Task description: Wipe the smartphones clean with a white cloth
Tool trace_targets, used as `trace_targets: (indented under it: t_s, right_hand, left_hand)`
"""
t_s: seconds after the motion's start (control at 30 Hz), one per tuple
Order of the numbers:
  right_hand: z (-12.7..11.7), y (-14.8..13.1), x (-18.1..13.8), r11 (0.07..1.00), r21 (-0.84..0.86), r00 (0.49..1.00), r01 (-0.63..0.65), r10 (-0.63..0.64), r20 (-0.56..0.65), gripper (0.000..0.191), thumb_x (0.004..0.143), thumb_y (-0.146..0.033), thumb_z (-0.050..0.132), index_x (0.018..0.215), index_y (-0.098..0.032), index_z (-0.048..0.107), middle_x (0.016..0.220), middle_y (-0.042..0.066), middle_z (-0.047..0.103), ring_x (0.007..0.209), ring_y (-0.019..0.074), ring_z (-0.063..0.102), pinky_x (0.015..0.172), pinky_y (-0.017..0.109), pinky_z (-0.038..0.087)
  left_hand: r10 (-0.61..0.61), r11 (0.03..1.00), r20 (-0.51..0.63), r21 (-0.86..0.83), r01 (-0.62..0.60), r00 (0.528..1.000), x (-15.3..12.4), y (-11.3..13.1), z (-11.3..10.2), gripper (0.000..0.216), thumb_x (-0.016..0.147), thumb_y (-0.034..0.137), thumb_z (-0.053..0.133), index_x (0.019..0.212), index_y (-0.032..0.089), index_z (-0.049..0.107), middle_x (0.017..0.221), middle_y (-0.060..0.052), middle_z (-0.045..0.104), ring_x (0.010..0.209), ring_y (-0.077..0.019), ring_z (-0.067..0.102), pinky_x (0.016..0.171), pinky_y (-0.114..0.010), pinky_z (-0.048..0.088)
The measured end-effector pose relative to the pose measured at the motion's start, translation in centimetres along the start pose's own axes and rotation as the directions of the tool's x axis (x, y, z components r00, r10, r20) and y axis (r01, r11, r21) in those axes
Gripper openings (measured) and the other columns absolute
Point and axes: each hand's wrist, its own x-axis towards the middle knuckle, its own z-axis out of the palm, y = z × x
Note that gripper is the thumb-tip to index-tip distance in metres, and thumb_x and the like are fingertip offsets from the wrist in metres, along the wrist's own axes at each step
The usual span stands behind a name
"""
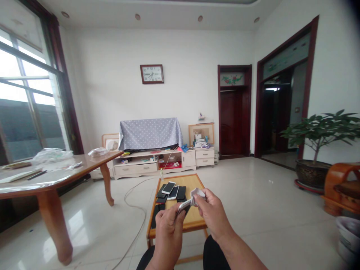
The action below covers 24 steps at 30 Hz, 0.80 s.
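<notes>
My left hand (170, 228) is closed around one end of a phone (184, 204), which is tilted with its silvery edge toward me. Pinched in my right hand (211, 212) is a whitish cloth (197, 192), folded over the phone's far end. Both hands are above a small wooden table (194, 221). Behind them on the tabletop lie several more phones: a white-framed phone (169, 188) rests over others, a second white-framed phone (173, 193) is beside it, and a dark phone (181, 192) is to its right. Another dark phone (157, 216) lies along the left edge, partly hidden by my left hand.
A larger wooden table (92, 159) with plastic bags (52, 155) stands at left. A cable (144, 213) runs across the floor beside the small table. Ahead is a low white cabinet (135, 170); a potted plant (313, 174) and a bucket (348, 238) are at right.
</notes>
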Motion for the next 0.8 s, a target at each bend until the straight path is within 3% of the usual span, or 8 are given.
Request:
trace_targets:
  t_s: [0.1,0.23,0.4,0.63,0.8]
  right_hand:
    - [1.0,-0.5,-1.1,0.999,-0.034,0.999,0.022,-0.021,0.029,0.033,0.089,-0.052,0.063,0.081,-0.02,0.06,0.069,0.0,0.059,0.06,0.0142,0.05,0.054,0.025,0.038]
    - [1.5,-0.7,-1.6,0.99,-0.113,0.992,0.08,-0.068,0.108,0.026,0.089,-0.045,0.063,0.079,-0.02,0.062,0.071,0.0,0.061,0.067,0.0161,0.053,0.061,0.025,0.042]
    - [0.6,0.3,-0.2,0.984,-0.172,0.999,0.048,-0.044,0.024,0.028,0.088,-0.046,0.062,0.078,-0.02,0.063,0.068,-0.001,0.06,0.064,0.0158,0.051,0.059,0.026,0.04]
    - [1.1,-0.4,-0.7,0.983,-0.165,0.992,0.082,-0.065,0.105,0.023,0.087,-0.042,0.062,0.078,-0.021,0.061,0.069,-0.003,0.058,0.065,0.0149,0.05,0.06,0.025,0.04]
    - [0.4,0.0,0.0,0.983,-0.175,0.999,0.045,-0.04,0.035,0.025,0.088,-0.043,0.062,0.078,-0.02,0.063,0.069,-0.001,0.061,0.066,0.016,0.053,0.059,0.026,0.04]
  left_hand:
    - [0.104,0.978,0.064,0.173,-0.113,0.993,-0.2,-0.2,0.2,0.026,0.095,0.035,0.056,0.115,0.032,0.072,0.105,-0.004,0.076,0.086,-0.0221,0.064,0.091,-0.039,0.039]
    - [0.185,0.941,0.126,0.264,-0.213,0.975,-0.3,-0.8,0.1,0.027,0.098,0.03,0.051,0.117,0.028,0.069,0.095,-0.005,0.076,0.084,-0.0216,0.065,0.09,-0.039,0.037]
    - [0.202,0.935,0.093,0.278,-0.22,0.975,-0.3,-1.2,-0.2,0.025,0.097,0.03,0.054,0.117,0.031,0.068,0.104,-0.004,0.076,0.085,-0.0213,0.066,0.09,-0.037,0.035]
    - [0.229,0.922,0.119,0.292,-0.254,0.966,0.0,-1.1,-0.5,0.03,0.097,0.028,0.053,0.125,0.031,0.066,0.103,-0.005,0.077,0.088,-0.022,0.067,0.089,-0.037,0.034]
    - [0.226,0.922,0.114,0.296,-0.25,0.967,0.0,-0.9,-0.7,0.025,0.097,0.03,0.055,0.119,0.031,0.068,0.105,-0.003,0.077,0.087,-0.0203,0.066,0.09,-0.036,0.034]
